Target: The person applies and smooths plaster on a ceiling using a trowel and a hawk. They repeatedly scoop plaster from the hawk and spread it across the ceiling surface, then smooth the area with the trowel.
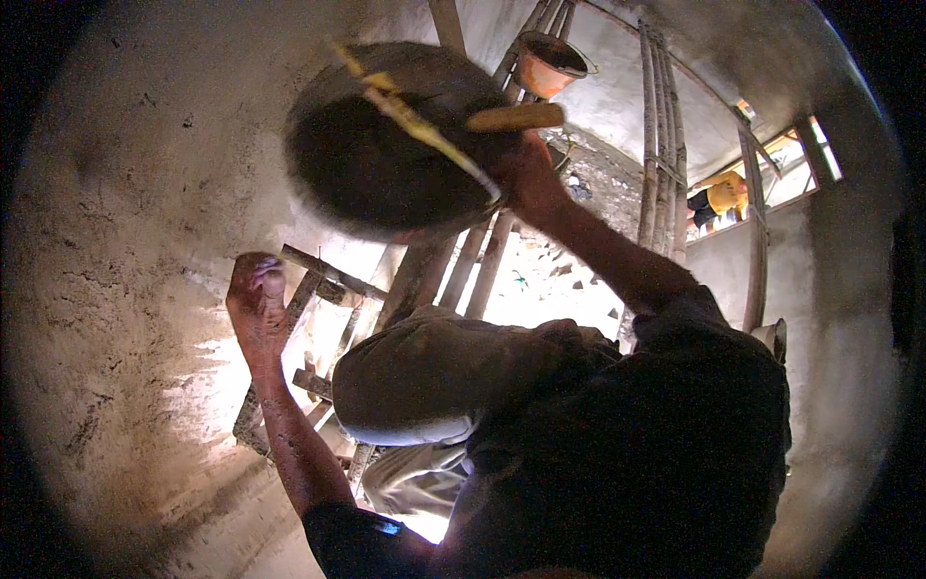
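Note:
My right hand (532, 181) is closed at the right rim of a round, dark bucket (357, 159), which is blurred by motion. A yellowish strip (415, 121), apparently its carrying handle, crosses the bucket's mouth. Beside my right hand, a short wooden tool handle (516, 118) lies at the rim; the rest of that tool cannot be made out. Lower left, my left hand (258, 294) is curled into a fist close to the rough wall, with nothing showing in it. My bent knee (405, 381) is between my arms.
A rough plastered wall (125, 270) rises on the left. Bamboo poles (661, 145) and a wooden frame (333, 275) stand around me. An orange bucket (550, 66) is farther off, with rubble (555, 280) below. A person in yellow (723, 196) is by the far-right opening.

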Tool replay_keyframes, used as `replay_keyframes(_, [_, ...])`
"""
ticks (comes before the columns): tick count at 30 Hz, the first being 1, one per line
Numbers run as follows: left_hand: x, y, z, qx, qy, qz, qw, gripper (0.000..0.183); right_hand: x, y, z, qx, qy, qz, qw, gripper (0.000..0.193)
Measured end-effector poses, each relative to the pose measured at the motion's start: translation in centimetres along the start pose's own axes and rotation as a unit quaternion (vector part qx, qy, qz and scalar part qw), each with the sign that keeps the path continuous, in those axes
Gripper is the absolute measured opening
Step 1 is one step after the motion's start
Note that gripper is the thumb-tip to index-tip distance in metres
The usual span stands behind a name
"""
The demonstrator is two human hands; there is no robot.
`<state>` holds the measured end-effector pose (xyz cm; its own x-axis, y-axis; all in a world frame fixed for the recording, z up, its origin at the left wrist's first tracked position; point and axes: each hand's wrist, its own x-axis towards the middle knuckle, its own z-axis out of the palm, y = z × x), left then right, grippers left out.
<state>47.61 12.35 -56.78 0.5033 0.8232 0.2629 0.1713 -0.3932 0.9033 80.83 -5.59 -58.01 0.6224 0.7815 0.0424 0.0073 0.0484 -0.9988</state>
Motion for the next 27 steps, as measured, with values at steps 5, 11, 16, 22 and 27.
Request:
replay_keyframes(5, [-2.4,-9.1,-2.3,0.413,-0.074,-0.16,0.893,0.094,3.5,-2.1,-11.1,-0.385,0.034,-0.211,0.898,0.03])
replay_keyframes(11, [-5.5,-14.2,-3.3,0.422,-0.158,-0.207,0.868,0.076,4.3,-5.9,-13.8,-0.715,0.09,-0.112,0.684,0.032])
replay_keyframes(16, [-3.7,-15.8,-0.5,0.446,-0.16,-0.193,0.859,0.062,7.9,-0.7,-29.5,-0.484,0.133,-0.218,0.837,0.04])
replay_keyframes(22, [-5.1,-15.3,-1.9,0.461,-0.117,-0.227,0.85,0.055,12.5,1.5,-27.3,-0.253,0.194,-0.203,0.926,0.042])
replay_keyframes(27, [-4.5,-14.9,-1.1,0.49,-0.122,-0.232,0.832,0.05,16.5,4.0,-29.9,-0.318,0.221,-0.134,0.912,0.04])
